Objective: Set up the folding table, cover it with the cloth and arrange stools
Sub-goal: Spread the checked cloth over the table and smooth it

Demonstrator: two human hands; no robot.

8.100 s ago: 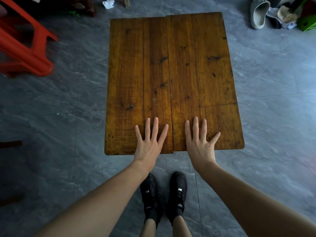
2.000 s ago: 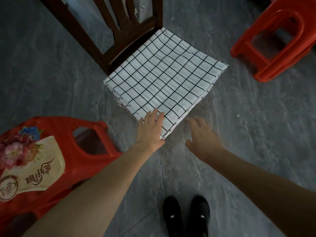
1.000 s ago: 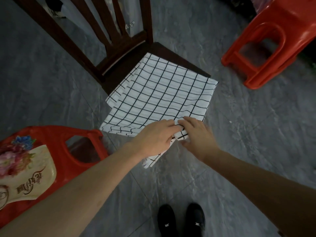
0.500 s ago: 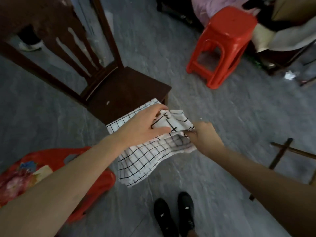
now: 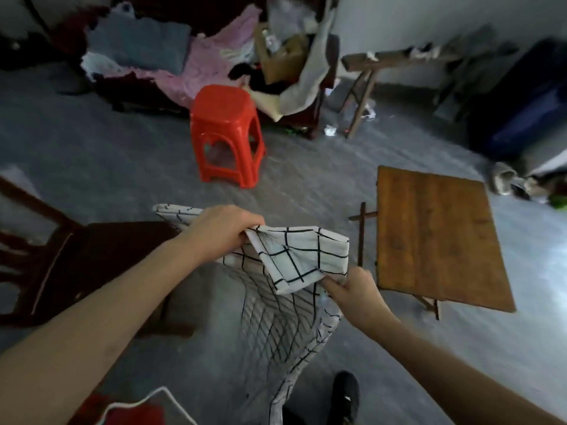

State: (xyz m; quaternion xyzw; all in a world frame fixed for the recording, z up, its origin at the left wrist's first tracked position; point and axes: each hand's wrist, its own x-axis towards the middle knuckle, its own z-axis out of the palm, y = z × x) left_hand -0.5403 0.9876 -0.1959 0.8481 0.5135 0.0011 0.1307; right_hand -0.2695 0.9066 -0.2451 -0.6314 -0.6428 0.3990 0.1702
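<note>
1. I see the left hand (image 5: 225, 228) gripping the upper edge of the cloth (image 5: 302, 259), fingers curled over the fold.
2. Right hand (image 5: 357, 294) pinches the cloth's lower right corner, thumb on top.
3. Cloth is checked, white with black lines. It is held in the air between the two hands, partly folded; a loose length hangs down below them toward the floor (image 5: 122, 167).
4. Table (image 5: 435, 234) stands unfolded to the right of the hands, wooden top bare, crossed legs showing at its left edge. Cloth is near it, not touching.
5. Red stool (image 5: 227, 133) stands upright on the floor beyond the hands, well apart from the table.
6. Dark chair (image 5: 92, 265) sits under the left forearm.
7. One black shoe (image 5: 346, 397) shows at the bottom edge.
8. View is motion-blurred; background clutter not resolved.
</note>
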